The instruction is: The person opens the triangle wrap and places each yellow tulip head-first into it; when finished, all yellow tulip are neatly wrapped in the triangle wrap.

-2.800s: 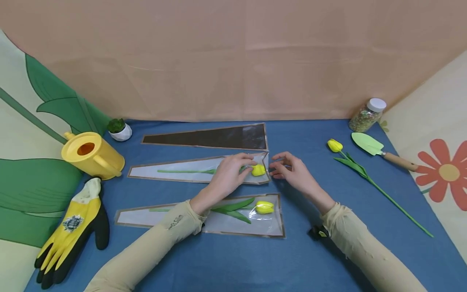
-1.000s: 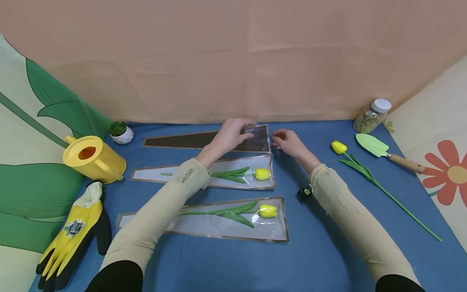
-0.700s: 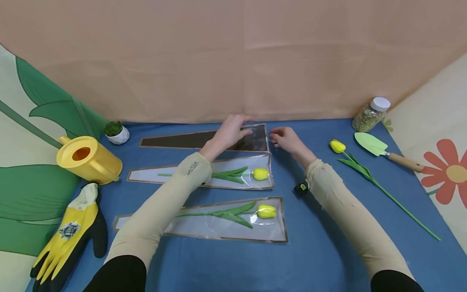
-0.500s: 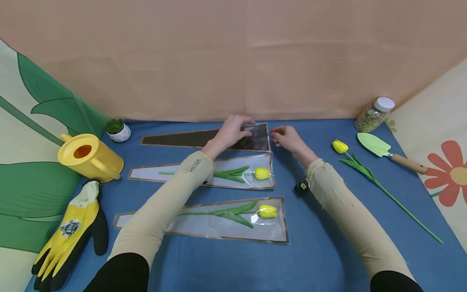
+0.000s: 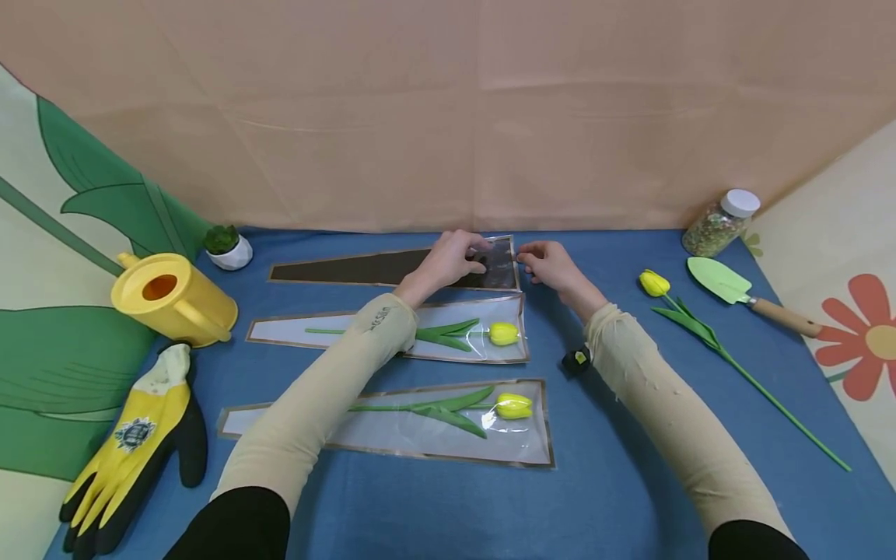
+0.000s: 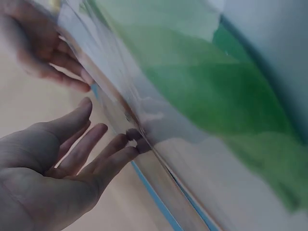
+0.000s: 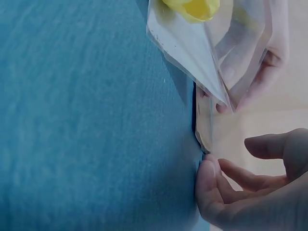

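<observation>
The dark wrapper (image 5: 350,270), long and tapered with a light brown border, lies at the far side of the blue-covered counter (image 5: 448,513), its wide end to the right. The left hand (image 5: 448,260) is over that wide end; its fingers are spread, with a gap between the thumb and the rest. The right hand (image 5: 553,268) is at the wrapper's right edge, one digit standing away from the others, which are bent towards the corner; whether they pinch the film I cannot tell.

Just nearer lies the middle wrapper (image 5: 280,331), containing a yellow tulip, bloom to the right. Nearer again lies the near wrapper (image 5: 448,447), likewise holding a yellow tulip, partly covered by the left forearm.

On the right I note a loose tulip (image 5: 700,330) lying aslant, a trowel (image 5: 777,315) with a green blade and wooden handle, and, farther back, a white-capped jar (image 5: 714,229). On the left are a potted plant (image 5: 231,253), a yellow watering can (image 5: 182,299) and, nearest, a yellow and black glove (image 5: 143,435).
</observation>
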The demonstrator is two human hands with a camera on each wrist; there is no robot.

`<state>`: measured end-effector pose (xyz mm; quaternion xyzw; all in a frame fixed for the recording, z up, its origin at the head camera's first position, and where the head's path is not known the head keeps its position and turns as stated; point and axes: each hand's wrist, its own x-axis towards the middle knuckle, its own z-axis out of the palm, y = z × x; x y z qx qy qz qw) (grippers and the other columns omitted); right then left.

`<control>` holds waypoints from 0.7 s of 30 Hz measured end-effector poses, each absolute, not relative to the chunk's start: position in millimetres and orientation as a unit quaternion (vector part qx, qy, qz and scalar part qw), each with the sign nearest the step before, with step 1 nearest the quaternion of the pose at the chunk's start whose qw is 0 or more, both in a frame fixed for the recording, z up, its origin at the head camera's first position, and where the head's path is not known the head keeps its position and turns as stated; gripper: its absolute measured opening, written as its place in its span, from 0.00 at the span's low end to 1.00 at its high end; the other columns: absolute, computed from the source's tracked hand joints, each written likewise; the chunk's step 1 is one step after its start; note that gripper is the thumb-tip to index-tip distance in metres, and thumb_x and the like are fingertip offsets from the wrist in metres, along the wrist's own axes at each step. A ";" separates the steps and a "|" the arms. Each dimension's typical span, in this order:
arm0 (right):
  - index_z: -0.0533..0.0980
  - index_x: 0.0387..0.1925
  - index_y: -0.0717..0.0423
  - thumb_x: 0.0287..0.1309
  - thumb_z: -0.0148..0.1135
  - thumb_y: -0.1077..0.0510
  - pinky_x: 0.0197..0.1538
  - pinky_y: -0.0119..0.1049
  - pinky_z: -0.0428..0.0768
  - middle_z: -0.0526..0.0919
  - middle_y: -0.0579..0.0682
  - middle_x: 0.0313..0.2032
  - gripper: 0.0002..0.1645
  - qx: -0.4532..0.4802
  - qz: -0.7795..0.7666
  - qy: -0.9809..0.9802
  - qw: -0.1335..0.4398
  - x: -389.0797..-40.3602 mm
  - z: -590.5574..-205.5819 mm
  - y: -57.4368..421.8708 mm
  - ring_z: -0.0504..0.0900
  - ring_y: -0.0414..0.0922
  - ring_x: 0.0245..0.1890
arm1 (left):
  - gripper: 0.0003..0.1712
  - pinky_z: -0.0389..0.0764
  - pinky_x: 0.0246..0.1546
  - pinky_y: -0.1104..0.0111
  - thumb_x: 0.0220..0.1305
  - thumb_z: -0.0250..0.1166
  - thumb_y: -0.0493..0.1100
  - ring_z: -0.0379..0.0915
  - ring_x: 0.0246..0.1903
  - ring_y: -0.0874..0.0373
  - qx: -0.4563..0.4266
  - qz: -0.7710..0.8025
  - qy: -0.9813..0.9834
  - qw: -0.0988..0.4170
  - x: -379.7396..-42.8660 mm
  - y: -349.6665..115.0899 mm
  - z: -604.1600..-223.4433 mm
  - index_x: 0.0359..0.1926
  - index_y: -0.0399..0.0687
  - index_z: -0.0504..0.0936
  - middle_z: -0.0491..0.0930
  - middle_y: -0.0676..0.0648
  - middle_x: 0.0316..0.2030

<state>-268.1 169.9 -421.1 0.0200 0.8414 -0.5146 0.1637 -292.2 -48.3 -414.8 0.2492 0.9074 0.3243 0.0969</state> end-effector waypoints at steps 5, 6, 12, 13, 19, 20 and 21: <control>0.65 0.77 0.70 0.86 0.45 0.59 0.57 0.41 0.82 0.74 0.66 0.70 0.28 0.026 -0.547 0.819 0.171 -267.3 -421.5 169.7 0.78 0.56 0.60 | 0.21 0.80 0.61 0.59 0.69 0.74 0.35 0.82 0.59 0.46 0.246 0.312 0.915 0.079 -290.0 -44.5 -416.8 0.62 0.38 0.86 0.86 0.42 0.60; 0.64 0.77 0.70 0.86 0.44 0.59 0.60 0.43 0.81 0.73 0.66 0.70 0.28 0.029 -0.558 0.811 0.175 -267.4 -421.6 169.5 0.78 0.57 0.61 | 0.21 0.80 0.61 0.59 0.69 0.75 0.35 0.82 0.59 0.47 0.242 0.308 0.917 0.073 -289.4 -44.0 -417.5 0.62 0.39 0.87 0.86 0.43 0.59; 0.61 0.79 0.69 0.87 0.42 0.58 0.67 0.49 0.78 0.71 0.67 0.72 0.29 0.044 -0.604 0.772 0.194 -269.2 -421.9 167.3 0.80 0.54 0.57 | 0.20 0.81 0.58 0.59 0.69 0.75 0.35 0.83 0.57 0.49 0.222 0.307 0.924 0.054 -283.4 -39.4 -417.9 0.61 0.41 0.88 0.87 0.43 0.57; 0.61 0.79 0.69 0.88 0.42 0.57 0.67 0.48 0.78 0.71 0.67 0.72 0.29 0.044 -0.607 0.769 0.196 -269.3 -421.8 167.3 0.80 0.52 0.55 | 0.20 0.82 0.58 0.59 0.69 0.75 0.35 0.83 0.57 0.49 0.221 0.306 0.924 0.053 -282.3 -38.2 -417.5 0.61 0.41 0.88 0.87 0.43 0.57; 0.63 0.79 0.67 0.88 0.40 0.54 0.58 0.42 0.80 0.74 0.66 0.70 0.30 0.050 -0.606 0.764 0.215 -269.8 -422.2 167.8 0.80 0.44 0.47 | 0.19 0.81 0.59 0.58 0.69 0.75 0.37 0.83 0.58 0.50 0.218 0.263 0.939 0.049 -279.2 -30.2 -420.3 0.60 0.43 0.89 0.87 0.46 0.58; 0.64 0.78 0.67 0.88 0.40 0.54 0.57 0.41 0.81 0.74 0.66 0.69 0.30 0.051 -0.602 0.767 0.217 -269.8 -422.0 167.6 0.80 0.44 0.46 | 0.19 0.81 0.59 0.58 0.69 0.76 0.37 0.83 0.59 0.50 0.218 0.257 0.940 0.048 -278.9 -29.3 -420.8 0.60 0.43 0.89 0.87 0.46 0.58; 0.64 0.78 0.67 0.88 0.40 0.53 0.56 0.41 0.81 0.74 0.66 0.69 0.30 0.052 -0.598 0.769 0.220 -269.7 -421.8 167.5 0.80 0.43 0.45 | 0.20 0.81 0.60 0.58 0.69 0.76 0.37 0.82 0.59 0.50 0.218 0.255 0.941 0.047 -278.6 -28.5 -421.1 0.60 0.43 0.89 0.87 0.46 0.58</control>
